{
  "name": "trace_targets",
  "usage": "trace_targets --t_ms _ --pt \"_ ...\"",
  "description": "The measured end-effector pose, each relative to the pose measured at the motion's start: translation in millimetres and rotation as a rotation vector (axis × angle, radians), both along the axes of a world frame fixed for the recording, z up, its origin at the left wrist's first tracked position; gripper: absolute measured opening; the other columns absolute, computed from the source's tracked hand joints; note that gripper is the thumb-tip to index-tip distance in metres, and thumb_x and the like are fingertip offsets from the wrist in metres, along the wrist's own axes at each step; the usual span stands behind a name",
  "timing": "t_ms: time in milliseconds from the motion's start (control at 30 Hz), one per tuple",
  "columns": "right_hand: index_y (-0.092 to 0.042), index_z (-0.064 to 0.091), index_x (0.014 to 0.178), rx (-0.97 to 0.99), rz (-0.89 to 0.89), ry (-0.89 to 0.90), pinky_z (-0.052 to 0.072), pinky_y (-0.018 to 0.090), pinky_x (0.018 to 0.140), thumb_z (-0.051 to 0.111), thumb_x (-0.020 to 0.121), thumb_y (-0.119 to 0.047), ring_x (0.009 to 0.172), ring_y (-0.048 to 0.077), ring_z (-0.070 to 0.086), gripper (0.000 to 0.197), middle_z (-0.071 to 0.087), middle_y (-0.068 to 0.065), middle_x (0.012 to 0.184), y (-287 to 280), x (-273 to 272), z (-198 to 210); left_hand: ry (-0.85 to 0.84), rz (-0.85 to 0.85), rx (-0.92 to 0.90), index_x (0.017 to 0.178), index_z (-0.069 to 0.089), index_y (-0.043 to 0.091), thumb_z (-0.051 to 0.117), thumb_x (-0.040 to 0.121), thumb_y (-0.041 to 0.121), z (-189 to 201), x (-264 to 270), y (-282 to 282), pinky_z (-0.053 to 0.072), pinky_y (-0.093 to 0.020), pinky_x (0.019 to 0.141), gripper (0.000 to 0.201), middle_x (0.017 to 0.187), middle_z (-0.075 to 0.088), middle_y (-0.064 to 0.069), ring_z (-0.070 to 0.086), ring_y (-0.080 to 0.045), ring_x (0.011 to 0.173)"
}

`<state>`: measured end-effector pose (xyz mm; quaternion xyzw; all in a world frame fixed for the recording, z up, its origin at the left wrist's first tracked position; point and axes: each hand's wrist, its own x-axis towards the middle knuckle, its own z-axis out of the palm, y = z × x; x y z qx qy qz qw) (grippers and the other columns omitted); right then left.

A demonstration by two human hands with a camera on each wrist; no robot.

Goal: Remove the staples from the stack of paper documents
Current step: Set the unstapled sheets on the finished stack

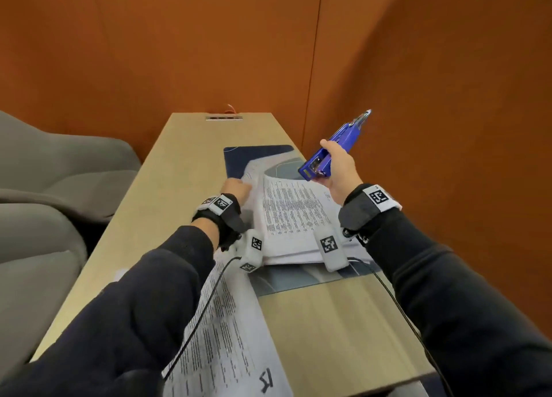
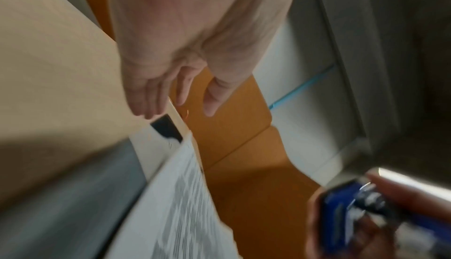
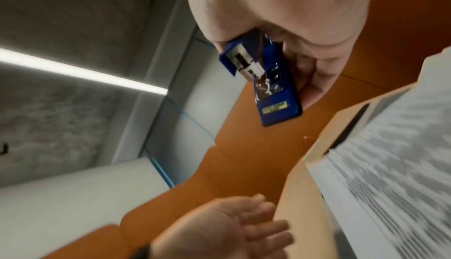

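A stack of printed paper documents (image 1: 292,214) lies on a blue-grey mat (image 1: 257,155) in the middle of the table. Its top sheet curls up at the far left corner. My left hand (image 1: 239,187) hovers right at that curled edge; in the left wrist view the left hand (image 2: 180,97) has straight, spread fingers and holds nothing. My right hand (image 1: 337,169) is raised above the stack's far right corner and grips a blue staple remover (image 1: 337,146), whose metal tip points up and away. The remover (image 3: 273,89) lies in the palm with fingers curled round it.
Loose printed sheets (image 1: 230,322) lie on the wooden table (image 1: 328,322) near me, left of the stack. Grey armchairs (image 1: 59,172) stand along the table's left side. An orange wall closes off the back and right. A socket strip (image 1: 224,118) sits at the far end.
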<state>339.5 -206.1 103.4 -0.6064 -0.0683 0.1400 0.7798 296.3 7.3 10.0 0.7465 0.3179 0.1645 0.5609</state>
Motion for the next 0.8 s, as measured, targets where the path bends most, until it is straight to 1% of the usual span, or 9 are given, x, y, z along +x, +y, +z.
trace_targets --t_ms 67,100,167,300,433,533,633,700,800 --pt "-0.017 0.052 0.102 -0.077 0.096 0.006 0.055 0.04 0.08 0.058 0.096 -0.026 0.078 0.015 0.06 0.012 0.059 0.004 0.089 13.3 -16.1 -21.4 0.032 0.061 -0.09 0.098 0.058 0.008 0.059 0.09 0.014 10.3 -39.0 -0.4 0.044 -0.038 0.092 0.01 0.104 0.051 -0.011 0.052 -0.027 0.099" --pt "-0.017 0.052 0.102 -0.114 0.149 0.009 0.055 0.039 0.08 0.058 0.096 -0.026 0.079 0.016 0.06 0.012 0.059 0.004 0.09 21.5 -26.6 -32.8 0.061 0.091 -0.122 0.115 0.056 0.004 0.059 0.092 0.015 10.3 -59.9 7.7 0.04 -0.037 0.094 0.026 0.11 0.05 -0.01 0.05 -0.028 0.11" --pt "-0.018 0.053 0.094 -0.187 0.291 0.03 0.055 0.038 0.08 0.059 0.095 -0.025 0.078 0.016 0.06 0.009 0.059 0.005 0.089 39.9 -50.2 -57.0 0.1 0.178 -0.063 0.129 0.051 -0.001 0.06 0.092 0.018 8.9 -114.1 27.8 0.034 -0.035 0.094 0.043 0.124 0.051 -0.011 0.045 -0.029 0.123" --pt "-0.009 0.055 0.097 -0.267 0.689 0.126 0.049 0.047 0.096 0.06 0.094 -0.016 0.084 0.027 0.06 0.009 0.061 0.017 0.096 72.6 -103.4 -100.3 0.29 0.283 0.052 0.13 0.049 -0.004 0.061 0.091 0.02 -6.2 -215.5 49.9 0.034 -0.03 0.083 0.047 0.131 0.053 -0.017 0.05 -0.031 0.117" --pt "-0.007 0.052 0.109 -0.368 0.88 0.118 0.055 0.044 0.086 0.061 0.095 -0.019 0.081 0.03 0.065 0.02 0.066 0.017 0.096 92.0 -141.3 -110.3 0.399 0.224 -0.029 0.12 0.05 0.001 0.07 0.082 0.031 -25.4 -256.3 48.0 0.046 -0.036 0.081 0.052 0.121 0.059 -0.015 0.057 -0.03 0.101" --pt "-0.007 0.042 0.126 -0.482 0.92 -0.043 0.055 0.044 0.084 0.062 0.094 -0.017 0.085 0.031 0.065 0.039 0.063 0.018 0.109 98.2 -147.5 -114.4 0.224 0.207 -0.172 0.114 0.056 -0.009 0.068 0.084 0.008 -37.4 -257.3 46.3 0.052 -0.043 0.087 0.036 0.103 0.065 -0.021 0.065 -0.037 0.095" --pt "-0.033 0.026 0.149 -0.654 1.005 -0.337 0.05 0.042 0.1 0.068 0.09 -0.023 0.11 0.026 0.062 0.073 0.053 0.006 0.135 92.1 -150.7 -112.0 0.047 0.112 -0.511 0.122 0.055 -0.008 0.049 0.093 -0.002 -44.1 -260.3 34.5 0.06 -0.038 0.064 0.03 0.095 0.067 -0.022 0.068 -0.03 0.073" --pt "-0.04 0.026 0.148 -0.736 1.148 -0.468 0.049 0.036 0.1 0.065 0.091 -0.024 0.116 0.024 0.059 0.071 0.05 0.001 0.139 88.8 -155.3 -103.7 -0.025 0.073 -0.603 0.125 0.053 -0.004 0.04 0.097 -0.002 -51.0 -263.6 30.3 0.059 -0.033 0.058 0.031 0.097 0.067 -0.021 0.068 -0.028 0.075" --pt "-0.042 0.027 0.147 -0.947 1.329 -0.64 0.045 0.031 0.099 0.059 0.096 -0.029 0.116 0.021 0.055 0.062 0.046 -0.002 0.141 90.3 -167.6 -97.1 -0.099 0.064 -0.644 0.127 0.051 -0.01 0.039 0.096 -0.002 -56.1 -268.4 27.6 0.059 -0.031 0.063 0.033 0.103 0.065 -0.022 0.066 -0.028 0.081"
